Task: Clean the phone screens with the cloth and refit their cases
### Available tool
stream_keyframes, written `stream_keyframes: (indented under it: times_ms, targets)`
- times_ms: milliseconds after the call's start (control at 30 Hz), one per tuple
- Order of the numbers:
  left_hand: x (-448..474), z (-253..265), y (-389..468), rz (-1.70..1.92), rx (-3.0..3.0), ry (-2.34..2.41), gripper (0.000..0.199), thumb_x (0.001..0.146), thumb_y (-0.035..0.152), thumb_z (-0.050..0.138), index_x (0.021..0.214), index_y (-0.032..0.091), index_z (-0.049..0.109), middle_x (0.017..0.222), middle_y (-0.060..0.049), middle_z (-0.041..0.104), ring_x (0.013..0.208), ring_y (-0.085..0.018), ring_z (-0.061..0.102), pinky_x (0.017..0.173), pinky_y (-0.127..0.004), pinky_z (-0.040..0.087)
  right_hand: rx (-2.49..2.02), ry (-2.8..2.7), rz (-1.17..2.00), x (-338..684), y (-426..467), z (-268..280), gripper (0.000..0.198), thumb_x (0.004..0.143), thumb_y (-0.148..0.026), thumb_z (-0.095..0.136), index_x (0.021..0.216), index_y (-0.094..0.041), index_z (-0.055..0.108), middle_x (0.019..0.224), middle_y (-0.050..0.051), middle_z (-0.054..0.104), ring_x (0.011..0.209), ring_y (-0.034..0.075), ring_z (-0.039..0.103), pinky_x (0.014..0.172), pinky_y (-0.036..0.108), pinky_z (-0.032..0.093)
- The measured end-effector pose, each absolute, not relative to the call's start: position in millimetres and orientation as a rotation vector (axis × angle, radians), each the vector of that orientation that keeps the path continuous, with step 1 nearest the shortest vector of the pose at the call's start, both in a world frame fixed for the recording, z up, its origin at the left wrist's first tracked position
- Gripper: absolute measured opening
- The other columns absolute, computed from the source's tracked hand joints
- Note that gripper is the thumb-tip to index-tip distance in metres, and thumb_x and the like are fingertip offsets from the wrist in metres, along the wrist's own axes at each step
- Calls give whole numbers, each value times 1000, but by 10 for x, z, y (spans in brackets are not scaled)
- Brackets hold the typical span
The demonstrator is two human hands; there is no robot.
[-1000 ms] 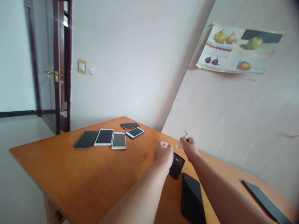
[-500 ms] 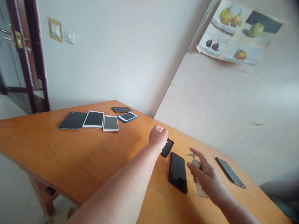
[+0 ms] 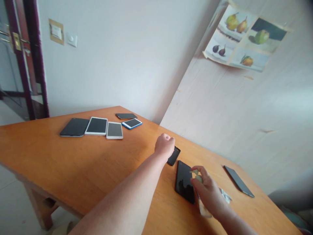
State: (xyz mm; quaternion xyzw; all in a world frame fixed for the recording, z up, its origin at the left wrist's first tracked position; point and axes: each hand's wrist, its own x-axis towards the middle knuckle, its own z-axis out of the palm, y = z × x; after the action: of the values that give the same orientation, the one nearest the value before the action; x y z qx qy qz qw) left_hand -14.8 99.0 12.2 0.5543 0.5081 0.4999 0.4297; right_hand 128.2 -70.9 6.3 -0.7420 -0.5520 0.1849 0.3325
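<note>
My left hand (image 3: 165, 145) is closed into a fist beside a small black phone (image 3: 174, 156), hiding part of it. What the fist holds, if anything, is hidden. My right hand (image 3: 207, 187) is wrapped round a spray bottle (image 3: 204, 209) with a pale nozzle head and a see-through body; the hand covers much of it. The nozzle overlaps a larger black phone or tablet (image 3: 184, 182) lying face up, glossy side showing.
A dark flat device (image 3: 239, 181) lies on the right of the wooden table (image 3: 105, 163). Something whitish (image 3: 225, 195) shows behind my right hand. To the far left are a black tablet (image 3: 74, 127), a white tablet (image 3: 96, 126), a white phone (image 3: 114, 130), a blue-edged phone (image 3: 132, 123) and a dark phone (image 3: 126, 116).
My right hand has come left and slightly down, and its spread fingers have closed round the spray bottle. The whitish thing behind it now shows. My left hand stays nearly where it was.
</note>
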Motion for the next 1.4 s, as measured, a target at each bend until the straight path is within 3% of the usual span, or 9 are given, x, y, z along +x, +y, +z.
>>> stream_keyframes:
  times_ms: [233,767,933,1067,1267,1400]
  targets:
    - [-124,88,1028,1244,1399,1262,11,80,32,59,81,21,58,87,-5,68,77,-18,61,63,-26,40,-1926,-1389,554,1327,-663,23,38,76,-39,47,112,-24,49,52,-10,45,46,13,44,44,22,34]
    - [-143,101,999,1243,1436,1294,9,78,31,57,77,21,57,80,-3,67,75,-18,62,61,-26,40,-1873,-1308,557,1407,-640,-26,38,78,-37,50,113,-23,48,50,-10,46,43,12,43,42,22,30]
    - [-143,111,984,1248,1460,1310,9,78,30,57,75,21,57,75,-2,66,72,-18,61,60,-26,40,-1902,-1337,547,1349,-664,56,35,76,-37,51,109,-24,50,50,-9,48,43,12,45,42,21,34]
    - [-138,96,998,1251,1493,1292,12,78,33,58,76,21,58,75,-1,65,71,-17,62,61,-25,40,-1935,-1166,573,1437,-776,242,43,75,-38,54,116,-24,50,52,-9,50,39,13,48,38,22,37]
    - [-116,75,1044,1245,1507,1245,16,79,35,58,82,20,60,82,-4,67,77,-18,62,65,-26,41,-1974,-1024,417,1895,-1166,433,51,73,-43,60,119,-22,52,51,-7,51,38,13,47,37,22,35]
    - [-109,78,1020,1249,1527,1233,18,77,37,59,76,20,60,75,-2,65,71,-17,60,61,-26,40,-2081,-1005,326,2102,-1402,308,45,74,-45,58,113,-23,55,50,-8,50,37,12,45,38,22,35]
